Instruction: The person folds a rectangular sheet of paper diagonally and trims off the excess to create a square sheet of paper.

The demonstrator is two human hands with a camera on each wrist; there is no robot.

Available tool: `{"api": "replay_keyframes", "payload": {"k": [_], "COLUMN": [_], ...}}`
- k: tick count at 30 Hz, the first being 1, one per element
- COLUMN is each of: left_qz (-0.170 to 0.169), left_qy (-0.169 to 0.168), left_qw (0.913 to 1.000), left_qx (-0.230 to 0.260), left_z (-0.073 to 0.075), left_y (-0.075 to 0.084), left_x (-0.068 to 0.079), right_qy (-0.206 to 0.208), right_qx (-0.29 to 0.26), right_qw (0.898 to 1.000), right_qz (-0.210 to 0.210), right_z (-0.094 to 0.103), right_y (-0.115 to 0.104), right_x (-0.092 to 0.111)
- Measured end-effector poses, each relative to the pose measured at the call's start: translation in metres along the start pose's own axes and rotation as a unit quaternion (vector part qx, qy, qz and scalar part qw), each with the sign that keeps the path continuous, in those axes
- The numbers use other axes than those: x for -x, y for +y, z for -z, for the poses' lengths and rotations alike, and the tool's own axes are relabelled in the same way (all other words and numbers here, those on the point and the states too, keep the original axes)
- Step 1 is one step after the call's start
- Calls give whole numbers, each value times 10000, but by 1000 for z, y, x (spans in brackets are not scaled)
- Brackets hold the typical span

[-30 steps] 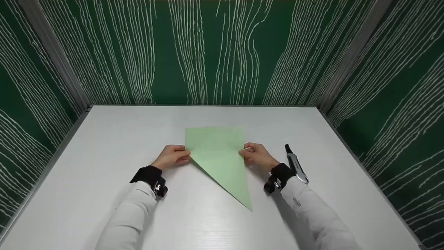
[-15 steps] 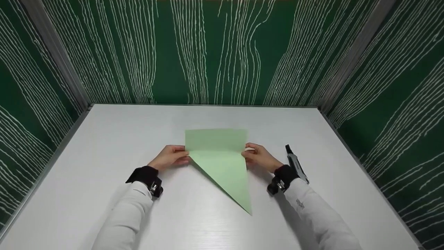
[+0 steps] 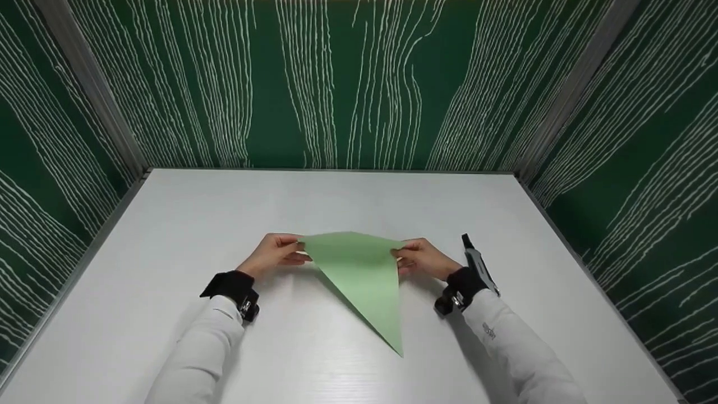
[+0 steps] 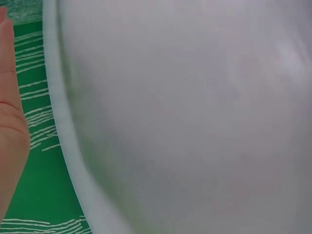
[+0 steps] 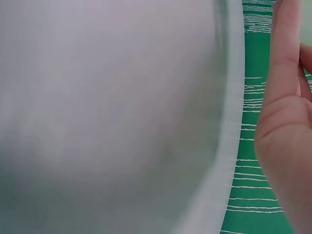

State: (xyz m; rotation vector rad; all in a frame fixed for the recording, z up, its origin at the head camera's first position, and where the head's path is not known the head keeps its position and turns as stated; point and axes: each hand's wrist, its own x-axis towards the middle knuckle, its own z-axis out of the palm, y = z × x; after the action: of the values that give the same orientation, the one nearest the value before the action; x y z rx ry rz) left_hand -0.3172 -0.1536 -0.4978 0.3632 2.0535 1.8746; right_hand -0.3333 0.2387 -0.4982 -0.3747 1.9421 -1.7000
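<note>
A sheet of light green paper (image 3: 359,275) is held just above the white table in the head view. Its lower left side slants along a diagonal fold to a point near the person, and its upper edge bows. The left hand (image 3: 275,252) pinches the paper's left corner between thumb and fingers. At the opposite edge the right hand (image 3: 423,258) pinches it the same way. In the left wrist view only part of the left hand (image 4: 9,117) shows at the left edge. A sliver of green paper (image 5: 307,22) appears beyond the right hand (image 5: 282,112) in the right wrist view.
A slim grey tool with a black tip (image 3: 480,266) lies beside the right wrist, partly hidden by it; its kind is unclear. The white table (image 3: 213,202) is bordered by green walls (image 3: 280,84) with white wavy lines.
The paper's upper part, flat and straight-edged before, has tipped down toward the person and now bows. Its lower point has shifted slightly nearer. Both hands keep their hold with little movement.
</note>
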Motion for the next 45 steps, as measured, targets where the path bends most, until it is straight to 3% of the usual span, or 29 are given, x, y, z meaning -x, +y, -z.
{"api": "replay_keyframes", "payload": {"k": [8, 12, 16, 19, 23, 28, 32, 36, 41, 45], "left_qz": [-139, -298, -382, -242, 7, 148, 125, 140, 269, 493], "left_qy": [288, 264, 202, 246, 570, 1239, 1481, 1432, 1239, 844], "left_qw": [9984, 9976, 9980, 9989, 9981, 9911, 9870, 9863, 9861, 9845], "left_qx": [-470, -565, -470, -320, -250, -462, -619, -810, -1071, -1456], "left_z": [-2, -3, -2, -3, -8, -20, -28, -30, -25, -20], "left_y": [4, 4, 3, 3, 4, 6, 7, 7, 4, 5], "left_x": [3, 4, 5, 5, 4, 0, -2, -3, -6, -7], "right_qy": [37, 177, 211, 203, 483, 1024, 1405, 1590, 1449, 1331], "right_qx": [309, 419, 276, -32, -235, 221, 599, 733, 620, 707], "right_qw": [9989, 9978, 9980, 9989, 9981, 9937, 9869, 9833, 9864, 9869], "right_qz": [353, 484, 522, 424, 302, 395, 521, 493, 465, 577], "right_z": [-3, -5, -7, -10, -15, -24, -31, -34, -35, -34], "right_y": [0, 1, -1, -3, -5, -4, -4, -4, -7, -7], "right_x": [5, 3, 3, 2, 1, -1, -4, -5, -4, -4]}}
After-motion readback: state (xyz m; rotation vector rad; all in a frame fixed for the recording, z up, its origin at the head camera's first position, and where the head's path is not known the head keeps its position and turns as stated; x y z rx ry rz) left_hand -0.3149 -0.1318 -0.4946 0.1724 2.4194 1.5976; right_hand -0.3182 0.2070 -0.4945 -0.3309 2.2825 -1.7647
